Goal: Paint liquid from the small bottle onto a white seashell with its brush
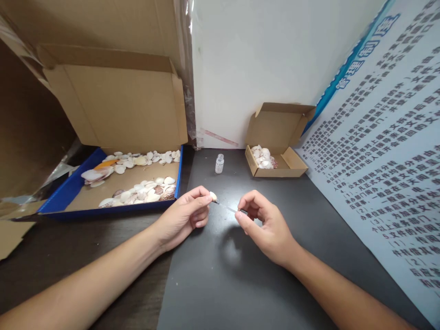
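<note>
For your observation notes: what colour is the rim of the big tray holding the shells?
Blue, seen in the head view: tray.

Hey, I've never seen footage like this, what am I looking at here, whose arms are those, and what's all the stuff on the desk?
This is one picture from a camera worn on a person's head, looking down at their own two bare arms over a dark table. The left hand pinches a small shell. The right hand holds a thin brush by its dark cap, the tip at the shell. Behind the hands stands a small clear bottle with no cap. To the left, a big blue-edged cardboard box holds many shells. To the right, a small cardboard box holds a few more. A printed poster leans at the right.
</note>
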A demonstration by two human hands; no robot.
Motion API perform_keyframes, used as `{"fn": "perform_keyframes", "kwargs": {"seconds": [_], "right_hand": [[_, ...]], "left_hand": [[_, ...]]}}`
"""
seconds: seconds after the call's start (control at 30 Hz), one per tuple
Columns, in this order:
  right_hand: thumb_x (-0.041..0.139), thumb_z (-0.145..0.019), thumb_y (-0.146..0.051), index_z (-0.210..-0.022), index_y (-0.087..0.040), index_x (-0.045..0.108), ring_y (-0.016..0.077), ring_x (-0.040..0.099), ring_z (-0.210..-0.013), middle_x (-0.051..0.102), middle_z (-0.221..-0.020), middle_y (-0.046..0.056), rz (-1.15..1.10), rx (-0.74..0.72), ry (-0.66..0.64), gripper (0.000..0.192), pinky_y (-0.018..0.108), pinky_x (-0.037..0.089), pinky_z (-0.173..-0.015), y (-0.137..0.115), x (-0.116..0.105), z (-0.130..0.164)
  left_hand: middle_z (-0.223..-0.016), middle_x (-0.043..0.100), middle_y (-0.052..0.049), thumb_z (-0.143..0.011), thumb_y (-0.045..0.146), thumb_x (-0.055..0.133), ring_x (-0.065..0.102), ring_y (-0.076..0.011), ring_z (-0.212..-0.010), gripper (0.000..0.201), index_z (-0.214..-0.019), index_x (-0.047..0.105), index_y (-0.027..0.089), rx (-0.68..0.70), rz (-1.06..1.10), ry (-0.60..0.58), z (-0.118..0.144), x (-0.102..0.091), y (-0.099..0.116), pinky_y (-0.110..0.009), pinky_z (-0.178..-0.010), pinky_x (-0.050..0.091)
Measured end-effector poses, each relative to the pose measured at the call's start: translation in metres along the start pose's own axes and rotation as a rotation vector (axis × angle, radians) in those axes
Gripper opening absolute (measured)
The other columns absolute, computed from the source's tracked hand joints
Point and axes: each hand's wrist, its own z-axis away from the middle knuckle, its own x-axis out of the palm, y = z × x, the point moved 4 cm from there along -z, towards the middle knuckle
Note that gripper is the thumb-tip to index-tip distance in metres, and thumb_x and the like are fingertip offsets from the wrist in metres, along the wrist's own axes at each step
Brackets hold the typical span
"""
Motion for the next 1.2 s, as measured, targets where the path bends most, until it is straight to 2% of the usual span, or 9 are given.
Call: {"fn": "perform_keyframes", "kwargs": {"seconds": [0.17,0.37,0.9,1.03,1.2], "right_hand": [[0.060,-0.086,-0.026,-0.083,-0.023,0.048,0.0115,0.044,-0.055,0.046,-0.062,-0.006,0.082,0.026,0.029,0.013,0.025,0.037,-0.052,0.0003,-0.0006,-0.0011],[0.062,-0.087,-0.028,-0.085,-0.023,0.050,0.0118,0.046,-0.054,0.049,-0.062,-0.006,0.063,-0.008,0.009,0.013,0.025,0.038,-0.051,-0.0002,0.0006,0.0003],[0.060,-0.086,-0.024,-0.083,-0.023,0.050,0.0107,0.047,-0.052,0.050,-0.063,-0.006,0.049,-0.088,0.148,0.011,0.024,0.039,-0.049,-0.0071,-0.0059,0.0013],[0.060,-0.087,-0.025,-0.084,-0.024,0.050,0.0111,0.047,-0.053,0.049,-0.062,-0.006,0.033,-0.099,0.094,0.011,0.024,0.039,-0.049,-0.0064,-0.0042,0.0025],[0.062,-0.086,-0.026,-0.084,-0.024,0.049,0.0110,0.045,-0.052,0.048,-0.061,-0.007,0.081,-0.018,0.043,0.014,0.024,0.038,-0.050,0.0012,0.0002,0.0009]], "left_hand": [[-0.055,0.027,0.009,-0.082,0.033,0.076,0.018,-0.0066,-0.051,0.024,-0.077,0.057,0.018,-0.002,-0.006,0.003,0.0002,0.0004,0.0005,-0.019,-0.047,0.023],[-0.055,0.030,0.009,-0.081,0.034,0.077,0.021,-0.0064,-0.050,0.024,-0.078,0.059,0.018,-0.003,-0.027,-0.004,0.0004,0.0004,-0.0003,-0.019,-0.048,0.024],[-0.056,0.029,0.009,-0.082,0.035,0.076,0.019,-0.0071,-0.051,0.024,-0.077,0.058,0.019,-0.007,-0.054,-0.022,0.0008,0.0024,-0.0004,-0.019,-0.048,0.025],[-0.055,0.026,0.009,-0.083,0.034,0.075,0.017,-0.0077,-0.051,0.025,-0.076,0.057,0.019,-0.001,-0.021,-0.007,0.0002,0.0004,-0.0002,-0.020,-0.048,0.023],[-0.056,0.028,0.009,-0.082,0.034,0.076,0.019,-0.0071,-0.051,0.023,-0.078,0.060,0.019,0.001,-0.007,-0.004,0.0004,0.0000,0.0003,-0.019,-0.048,0.024]]}}
